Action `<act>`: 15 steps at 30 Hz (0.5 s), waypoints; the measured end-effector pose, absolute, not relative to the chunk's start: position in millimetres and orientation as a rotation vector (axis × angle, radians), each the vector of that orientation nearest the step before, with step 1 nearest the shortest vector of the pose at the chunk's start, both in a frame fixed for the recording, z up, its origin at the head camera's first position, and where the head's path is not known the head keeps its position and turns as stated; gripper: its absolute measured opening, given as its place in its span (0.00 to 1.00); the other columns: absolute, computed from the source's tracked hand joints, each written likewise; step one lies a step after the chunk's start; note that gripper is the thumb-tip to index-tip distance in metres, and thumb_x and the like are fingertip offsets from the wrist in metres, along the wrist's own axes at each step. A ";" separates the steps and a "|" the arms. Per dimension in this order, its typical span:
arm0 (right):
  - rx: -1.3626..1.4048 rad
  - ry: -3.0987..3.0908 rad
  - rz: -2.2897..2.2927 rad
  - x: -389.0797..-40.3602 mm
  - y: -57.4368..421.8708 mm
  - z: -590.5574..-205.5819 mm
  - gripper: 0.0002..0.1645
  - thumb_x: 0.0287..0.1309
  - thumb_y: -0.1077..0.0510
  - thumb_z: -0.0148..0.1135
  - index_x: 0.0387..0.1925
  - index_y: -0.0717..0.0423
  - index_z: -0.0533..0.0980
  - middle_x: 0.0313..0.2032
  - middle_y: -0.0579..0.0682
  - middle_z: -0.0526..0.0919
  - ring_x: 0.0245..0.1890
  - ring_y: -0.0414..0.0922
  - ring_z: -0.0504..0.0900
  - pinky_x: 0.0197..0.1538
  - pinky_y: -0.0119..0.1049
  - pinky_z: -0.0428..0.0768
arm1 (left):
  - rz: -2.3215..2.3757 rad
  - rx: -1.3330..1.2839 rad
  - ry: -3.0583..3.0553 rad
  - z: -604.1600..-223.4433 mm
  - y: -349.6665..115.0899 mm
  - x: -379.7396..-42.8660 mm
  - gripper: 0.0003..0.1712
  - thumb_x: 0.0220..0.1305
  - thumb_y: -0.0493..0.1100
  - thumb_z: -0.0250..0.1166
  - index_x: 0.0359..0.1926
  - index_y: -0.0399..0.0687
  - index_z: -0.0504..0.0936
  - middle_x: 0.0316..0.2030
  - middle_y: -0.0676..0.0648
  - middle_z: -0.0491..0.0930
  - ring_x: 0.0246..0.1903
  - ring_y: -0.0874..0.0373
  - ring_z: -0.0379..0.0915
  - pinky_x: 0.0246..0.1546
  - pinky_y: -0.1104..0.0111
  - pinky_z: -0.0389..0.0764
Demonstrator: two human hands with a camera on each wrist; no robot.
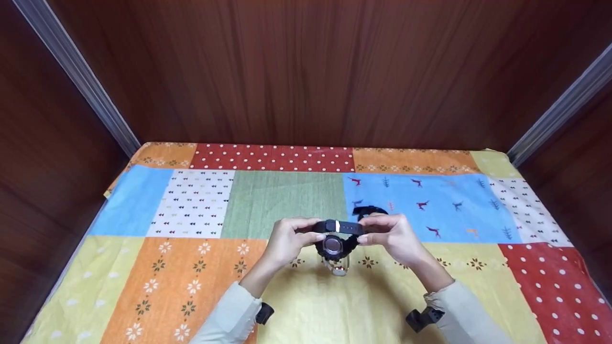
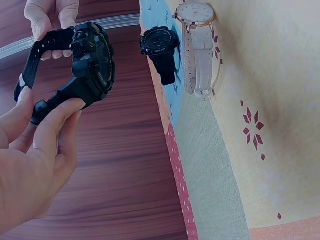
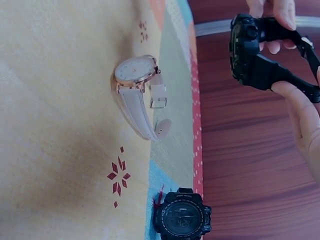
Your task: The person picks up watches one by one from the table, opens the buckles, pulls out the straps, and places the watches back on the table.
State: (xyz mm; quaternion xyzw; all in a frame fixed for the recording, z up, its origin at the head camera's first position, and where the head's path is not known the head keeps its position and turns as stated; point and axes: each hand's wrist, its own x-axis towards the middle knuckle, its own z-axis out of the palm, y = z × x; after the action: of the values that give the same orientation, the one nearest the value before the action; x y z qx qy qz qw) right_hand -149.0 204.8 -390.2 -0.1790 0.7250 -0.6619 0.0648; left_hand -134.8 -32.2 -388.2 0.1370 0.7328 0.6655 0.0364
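Observation:
Above the cloth, a black wristwatch [image 1: 333, 245] with a chunky round case is held up between both hands. My left hand [image 1: 286, 242] pinches one side of its strap, thumb and fingers on either side of the band. The other side of the strap is gripped by my right hand [image 1: 391, 235]. The strap bends round behind the case, with a light-coloured fitting on it. Beneath the held watch, a white-strapped wristwatch [image 3: 136, 70] with a rose-gold rim stands on the cloth. A second black wristwatch [image 3: 182, 218], with a digital face, lies beyond it.
A patchwork cloth [image 1: 287, 191] in coloured printed squares covers the table. Dark wood panels [image 1: 306, 71] rise behind it and at both sides, with grey metal strips [image 1: 86, 76] at the corners. Black devices [image 1: 423, 318] sit on both wrists.

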 end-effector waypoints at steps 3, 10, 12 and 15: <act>-0.543 2.192 -2.005 -148.9 205.1 -391.1 0.18 0.37 0.73 0.68 0.36 0.77 0.77 0.33 0.56 0.79 0.32 0.45 0.78 0.38 0.40 0.80 | 2.054 0.406 2.235 -388.6 -31.8 -134.9 0.17 0.51 0.30 0.66 0.44 0.28 0.79 0.40 0.33 0.79 0.38 0.48 0.78 0.37 0.70 0.79; -0.554 2.152 -2.033 -148.0 205.1 -392.2 0.18 0.38 0.74 0.67 0.36 0.79 0.76 0.33 0.55 0.79 0.34 0.45 0.77 0.37 0.39 0.80 | 2.071 0.392 2.206 -391.6 -31.4 -135.0 0.16 0.51 0.28 0.65 0.44 0.26 0.78 0.40 0.32 0.79 0.37 0.50 0.78 0.37 0.70 0.79; -0.543 2.137 -2.042 -147.5 205.3 -392.3 0.18 0.38 0.74 0.67 0.36 0.80 0.75 0.34 0.55 0.79 0.34 0.45 0.77 0.38 0.40 0.80 | 2.075 0.390 2.199 -391.9 -31.4 -134.7 0.16 0.51 0.27 0.65 0.44 0.25 0.78 0.39 0.32 0.79 0.37 0.51 0.78 0.37 0.69 0.79; -0.538 2.150 -2.037 -147.4 205.3 -392.3 0.18 0.38 0.74 0.66 0.36 0.79 0.75 0.34 0.54 0.79 0.35 0.45 0.77 0.38 0.40 0.80 | 2.081 0.385 2.187 -392.0 -31.4 -134.6 0.16 0.51 0.27 0.64 0.44 0.25 0.78 0.40 0.31 0.79 0.37 0.50 0.78 0.37 0.69 0.79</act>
State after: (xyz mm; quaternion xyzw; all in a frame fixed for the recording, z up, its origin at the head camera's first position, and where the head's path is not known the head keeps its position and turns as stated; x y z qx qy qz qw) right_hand -147.4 205.3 -392.3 -0.1784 0.7127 -0.6752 0.0654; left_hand -134.6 -31.4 -392.0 0.1264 0.7176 0.6831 0.0492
